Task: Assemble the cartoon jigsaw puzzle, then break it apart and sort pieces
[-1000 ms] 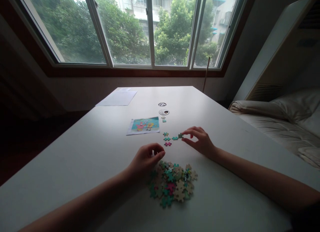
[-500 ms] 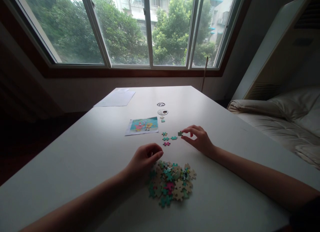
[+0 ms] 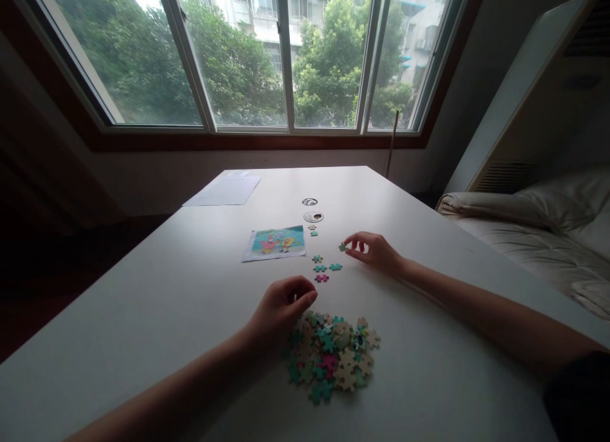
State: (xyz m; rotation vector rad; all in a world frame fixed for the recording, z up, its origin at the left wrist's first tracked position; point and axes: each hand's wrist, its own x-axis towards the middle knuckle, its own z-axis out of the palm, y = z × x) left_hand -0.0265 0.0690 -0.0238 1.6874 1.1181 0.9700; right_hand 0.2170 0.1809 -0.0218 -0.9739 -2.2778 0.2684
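Between the thumb and fingertips of my right hand point(image 3: 376, 251) is a green puzzle piece point(image 3: 343, 246), just above the tabletop. My left hand point(image 3: 286, 302) is curled with its thumb against the bent fingers, beside the far left edge of a puzzle piece pile point(image 3: 333, 356); whatever it may hold is hidden. Several loose pieces lie between the hands, among them a pink piece point(image 3: 322, 278) and a teal piece point(image 3: 336, 267). To their left is a picture sheet point(image 3: 277, 242) with cartoon figures. Further back lies another teal piece point(image 3: 314, 234).
The white table point(image 3: 143, 308) stretches toward the window point(image 3: 248, 61). Two round black-and-white items, the nearer a disc point(image 3: 313, 217), lie behind the small pieces. White paper point(image 3: 223, 191) is at the far left. A padded beige surface point(image 3: 515, 226) stands to the right.
My right hand has shifted slightly away from me and left relative to the loose pieces, carrying the green puzzle piece. My left hand stays curled near the pile. The view has tilted slightly.
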